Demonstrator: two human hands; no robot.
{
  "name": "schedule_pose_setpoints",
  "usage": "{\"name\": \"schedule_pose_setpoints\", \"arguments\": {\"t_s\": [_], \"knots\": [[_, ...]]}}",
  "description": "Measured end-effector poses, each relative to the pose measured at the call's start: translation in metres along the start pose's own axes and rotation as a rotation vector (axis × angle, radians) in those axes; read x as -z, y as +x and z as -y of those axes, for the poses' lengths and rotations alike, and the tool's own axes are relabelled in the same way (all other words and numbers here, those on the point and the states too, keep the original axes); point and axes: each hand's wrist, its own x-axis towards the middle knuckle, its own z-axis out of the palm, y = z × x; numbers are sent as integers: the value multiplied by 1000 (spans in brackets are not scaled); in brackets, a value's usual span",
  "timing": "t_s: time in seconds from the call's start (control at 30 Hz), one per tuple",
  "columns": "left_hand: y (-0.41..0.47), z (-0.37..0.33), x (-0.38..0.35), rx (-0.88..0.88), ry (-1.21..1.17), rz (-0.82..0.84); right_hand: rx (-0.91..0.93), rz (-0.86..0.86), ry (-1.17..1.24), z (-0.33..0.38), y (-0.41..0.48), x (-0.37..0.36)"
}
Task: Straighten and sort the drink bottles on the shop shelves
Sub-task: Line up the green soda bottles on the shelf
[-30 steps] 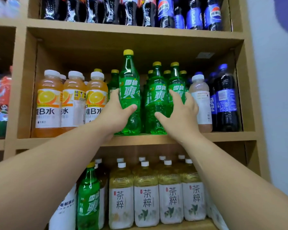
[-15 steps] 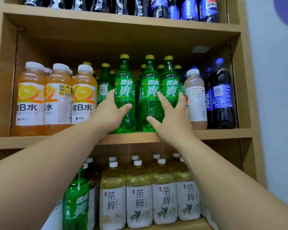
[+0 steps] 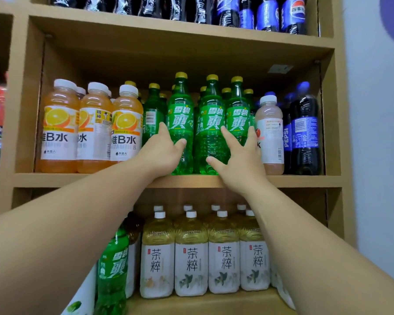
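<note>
the green soda bottle [image 3: 180,119] stands at the front of the middle shelf [image 3: 293,178], upright, label out. the left hand [image 3: 162,153] is wrapped round its lower body, thumb across the front and fingers behind its left side. it looks full, so i'd judge it fairly heavy. the thin plastic should give a little, and it is smooth enough to slip, so the waist under the label seems the best hold. the right hand [image 3: 239,162] lies spread and flat against the next two green bottles [image 3: 212,123], thumb low on the middle one, fingers straight, clasping nothing. i count three green fronts facing out and a fourth [image 3: 152,117] on their left turned barcode-forward, with more yellow caps behind that i can't count surely. left of them are three orange vitamin bottles [image 3: 59,123] in front. to the right stand one pale white-capped bottle [image 3: 270,137] and two dark pepsi bottles [image 3: 304,133]. below, there are four tea bottles [image 3: 190,264] across the front and one stray green bottle [image 3: 113,269].
</note>
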Motion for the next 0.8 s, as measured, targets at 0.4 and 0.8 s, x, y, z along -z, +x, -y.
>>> {"name": "schedule_pose_setpoints", "arguments": {"t_s": [0.4,0.8], "knots": [[-147,134,-2,-125,-137,-434,280,-158,500,45,-116,-88],[-184,212,-54,171,-72,-46,-166,610,683,41,-131,-232]]}}
